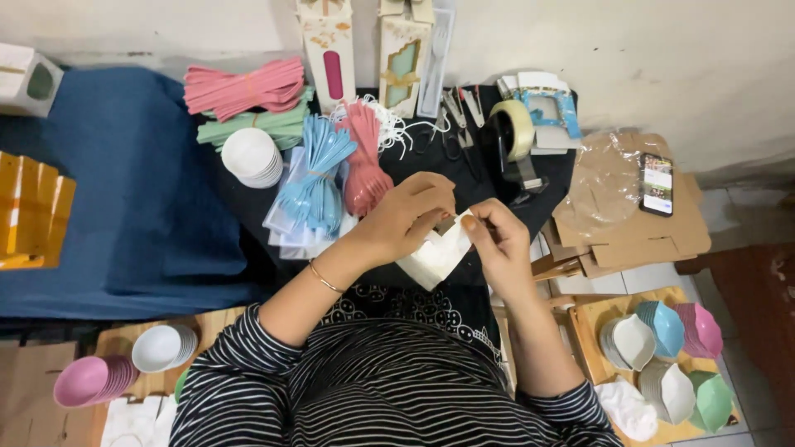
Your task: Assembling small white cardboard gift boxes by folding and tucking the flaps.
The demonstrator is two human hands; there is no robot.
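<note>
White and flat, a folded packet (432, 258) is pinched between both hands just above the lap, in front of the dark tabletop (397, 165). The left hand's fingers (431, 199) are curled together over the packet's upper left edge, and the fingers of the right hand (478, 225) are closed on its upper right corner, thumb against forefinger. The packet hangs below and between the fingertips, its point directed down toward the body; its long axis runs roughly from lower left to upper right. Neither hand is clearly nearer: both touch it, meeting at the top edge.

The left hand (406, 219) is brought in from the lower left with the wrist bent inward, a thin bangle (323, 277) worn on the forearm. The right hand (501, 248) is raised nearly upright from the lower right, palm turned toward the left one. Both sleeves are striped black and white.

Further out on the tabletop, bundles of blue spoons (315, 178) and dark pink spoons (364, 161) lie near the left hand, and a tape dispenser (513, 136) stands beyond the right. Stacked leaf-shaped bowls (662, 348) are seen on a wooden tray at lower right, well apart.
</note>
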